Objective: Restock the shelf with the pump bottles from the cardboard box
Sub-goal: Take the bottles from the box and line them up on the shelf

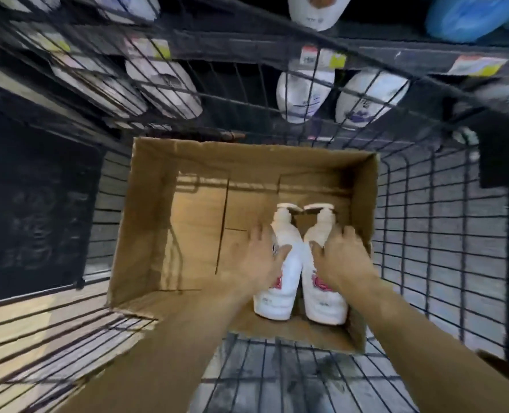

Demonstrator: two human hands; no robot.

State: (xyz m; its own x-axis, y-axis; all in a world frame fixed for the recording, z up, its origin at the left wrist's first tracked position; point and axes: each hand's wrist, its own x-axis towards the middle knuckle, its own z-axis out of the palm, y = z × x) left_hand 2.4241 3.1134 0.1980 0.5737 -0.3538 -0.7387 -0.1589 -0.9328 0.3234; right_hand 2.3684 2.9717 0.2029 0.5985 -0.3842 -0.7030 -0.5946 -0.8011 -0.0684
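Two white pump bottles with pink labels stand side by side in the right half of an open cardboard box (146, 228). My left hand (262, 257) is blurred and rests against the shoulder of the left pump bottle (277, 299), fingers spread along its left side and thumb across its front. My right hand (341, 257) wraps the upper body of the right pump bottle (326, 305), with the thumb in the gap between the bottles and the fingers around its right side. The box's left half shows bare cardboard floor.
The box sits inside a black wire cart (426, 234) whose walls rise on all sides. Beyond the cart's far wall is a dark shelf (247, 55) with price tags, holding white bottles (304, 96) and a blue pack (470, 16) above.
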